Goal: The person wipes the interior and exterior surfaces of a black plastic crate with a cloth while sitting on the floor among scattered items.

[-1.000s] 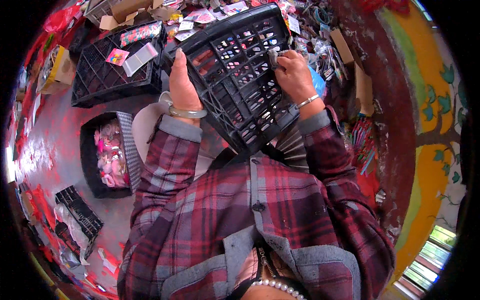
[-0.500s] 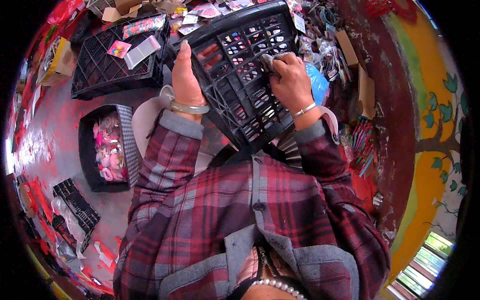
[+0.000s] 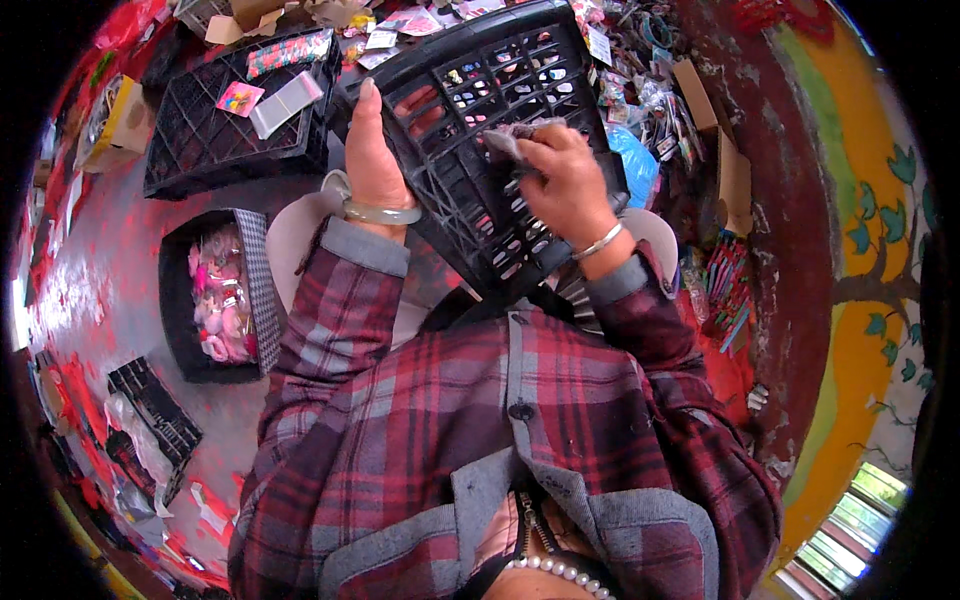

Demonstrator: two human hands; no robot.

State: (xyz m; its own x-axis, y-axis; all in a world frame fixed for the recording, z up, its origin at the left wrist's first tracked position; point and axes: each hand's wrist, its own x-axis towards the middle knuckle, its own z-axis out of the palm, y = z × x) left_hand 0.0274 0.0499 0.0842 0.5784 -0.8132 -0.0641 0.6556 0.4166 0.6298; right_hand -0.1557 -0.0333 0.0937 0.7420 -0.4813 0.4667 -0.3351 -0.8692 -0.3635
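Note:
A black plastic crate (image 3: 455, 165) with a lattice of openings is tilted up in front of me. My left hand (image 3: 377, 150) grips its left edge, thumb on the near side and fingers showing through the openings behind. In my right hand (image 3: 568, 180) a crumpled grey cloth (image 3: 507, 143) is bunched between the fingers, against or just over the lattice; whether it touches cannot be told. Small colourful goods show through the gaps beyond the crate.
Left of me lies another black crate (image 3: 180, 150) with packets on top. Nearer stands a fabric bin (image 3: 262, 290) holding pink bagged items. Heaps of packaged goods (image 3: 650, 100), a blue bag (image 3: 633, 165) and an open cardboard box (image 3: 733, 185) lie to the right, beside a painted wall (image 3: 870, 250).
My right hand has moved left and slightly down across the lattice with the cloth. My left hand and the crate have hardly shifted.

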